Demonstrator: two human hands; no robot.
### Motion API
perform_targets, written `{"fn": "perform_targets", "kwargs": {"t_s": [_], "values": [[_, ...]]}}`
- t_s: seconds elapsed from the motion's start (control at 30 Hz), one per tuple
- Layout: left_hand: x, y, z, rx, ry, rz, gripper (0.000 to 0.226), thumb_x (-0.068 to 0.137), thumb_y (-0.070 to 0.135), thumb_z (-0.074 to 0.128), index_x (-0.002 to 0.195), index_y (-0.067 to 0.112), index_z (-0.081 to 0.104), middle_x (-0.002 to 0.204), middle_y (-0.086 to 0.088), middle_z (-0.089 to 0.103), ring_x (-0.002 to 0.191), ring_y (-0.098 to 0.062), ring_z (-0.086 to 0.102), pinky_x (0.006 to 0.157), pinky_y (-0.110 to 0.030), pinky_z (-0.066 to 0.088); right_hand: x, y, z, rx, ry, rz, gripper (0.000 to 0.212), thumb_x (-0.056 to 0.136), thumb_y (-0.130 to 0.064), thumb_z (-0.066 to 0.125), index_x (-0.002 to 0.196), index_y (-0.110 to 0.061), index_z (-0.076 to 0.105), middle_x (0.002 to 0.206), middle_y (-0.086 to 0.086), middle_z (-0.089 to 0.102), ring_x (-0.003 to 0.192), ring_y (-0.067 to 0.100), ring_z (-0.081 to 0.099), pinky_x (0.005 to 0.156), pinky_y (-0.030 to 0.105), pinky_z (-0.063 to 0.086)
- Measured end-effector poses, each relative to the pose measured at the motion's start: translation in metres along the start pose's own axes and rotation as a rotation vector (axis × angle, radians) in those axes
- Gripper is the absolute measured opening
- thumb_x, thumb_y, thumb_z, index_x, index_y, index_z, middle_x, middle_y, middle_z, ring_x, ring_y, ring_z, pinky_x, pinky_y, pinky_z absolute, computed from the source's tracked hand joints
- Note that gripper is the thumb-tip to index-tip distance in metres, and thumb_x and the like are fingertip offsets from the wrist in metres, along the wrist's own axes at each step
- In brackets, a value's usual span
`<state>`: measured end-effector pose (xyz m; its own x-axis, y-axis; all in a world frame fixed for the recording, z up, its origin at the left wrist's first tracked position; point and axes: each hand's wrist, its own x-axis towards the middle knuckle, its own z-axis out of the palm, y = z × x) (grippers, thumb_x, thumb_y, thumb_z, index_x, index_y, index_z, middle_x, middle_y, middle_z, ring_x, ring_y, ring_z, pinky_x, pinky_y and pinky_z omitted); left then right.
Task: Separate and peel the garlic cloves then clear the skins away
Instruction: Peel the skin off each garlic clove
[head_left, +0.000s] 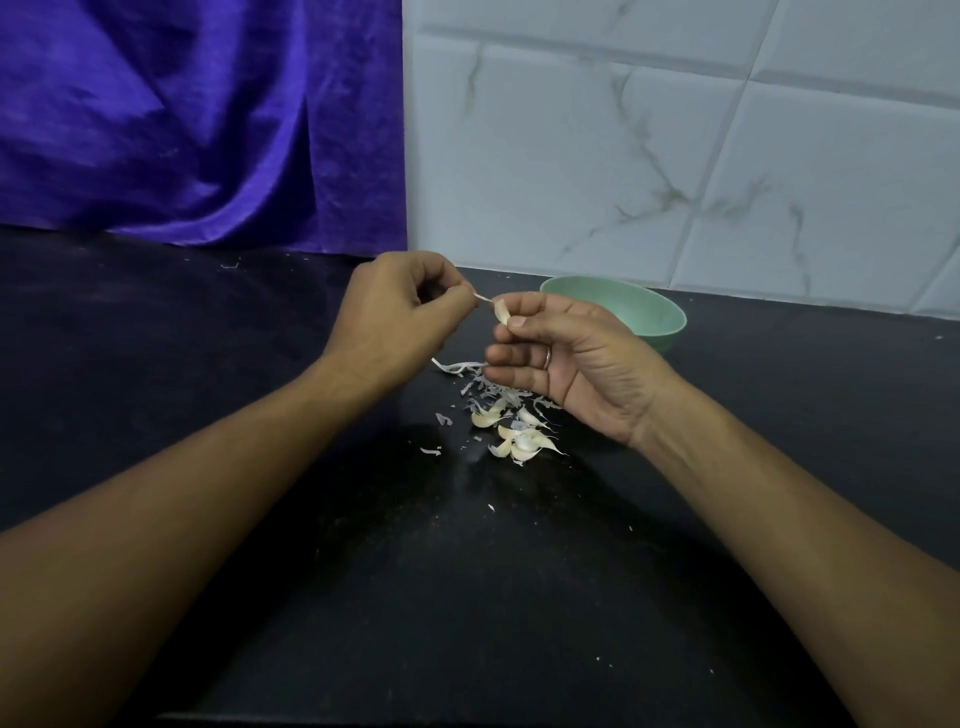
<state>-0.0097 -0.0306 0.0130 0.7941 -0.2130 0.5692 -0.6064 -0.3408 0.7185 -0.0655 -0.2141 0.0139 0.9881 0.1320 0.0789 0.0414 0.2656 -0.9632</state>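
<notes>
Just left of the bowl (662, 318), the right hand (569, 361) pinches a clove (502, 313) between thumb and forefinger, and the left hand (397, 319) nips a strip of skin (483, 298) at its tip. Papery, likely to tear — the clove looks slick, best held by its sides.

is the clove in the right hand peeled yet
Mid-peel: the left hand pinches a skin strip that runs to the tip of the clove, which the right hand holds.

A pale garlic clove (502, 313), pinched in the right hand (566, 358), trails a skin strip (483, 298) to the left hand (395, 322); loose cloves (522, 439) and shredded skins (485, 387) lie below both.
</notes>
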Motion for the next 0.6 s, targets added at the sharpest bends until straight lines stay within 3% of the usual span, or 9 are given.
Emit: {"fn": "perform_targets", "kwargs": {"t_s": [0.23,0.4,0.6], "values": [[0.003,-0.001,-0.005,0.040,0.045,0.024,0.018,0.088,0.028,0.061,0.083,0.017,0.074,0.071,-0.002,0.073,0.071,-0.022,0.073,0.070,-0.049,0.062,-0.002,-0.002,0.000,-0.006,0.044,0.028,0.012,0.098,0.001,0.058,0.108,0.000,0.064,0.077,0.010,0.067,0.068,0.022,0.072,0.071,0.037,0.065],[0.005,-0.006,-0.006,0.180,-0.062,0.057,0.028,0.089,0.042,0.055,0.076,0.025,0.073,0.069,0.003,0.072,0.068,-0.019,0.070,0.071,-0.048,0.060,-0.001,-0.002,-0.001,-0.024,0.056,0.011,0.007,0.097,-0.007,0.065,0.103,-0.004,0.064,0.078,0.009,0.068,0.068,0.021,0.073,0.070,0.036,0.065],[0.008,-0.014,-0.003,0.339,-0.167,0.037,0.030,0.090,0.045,0.073,0.069,0.024,0.066,0.065,0.008,0.067,0.065,-0.008,0.062,0.064,-0.033,0.050,-0.001,0.002,-0.005,-0.224,0.064,-0.090,0.011,0.098,-0.008,0.067,0.109,-0.006,0.063,0.091,0.016,0.075,0.073,0.024,0.075,0.072,0.038,0.066]]}}
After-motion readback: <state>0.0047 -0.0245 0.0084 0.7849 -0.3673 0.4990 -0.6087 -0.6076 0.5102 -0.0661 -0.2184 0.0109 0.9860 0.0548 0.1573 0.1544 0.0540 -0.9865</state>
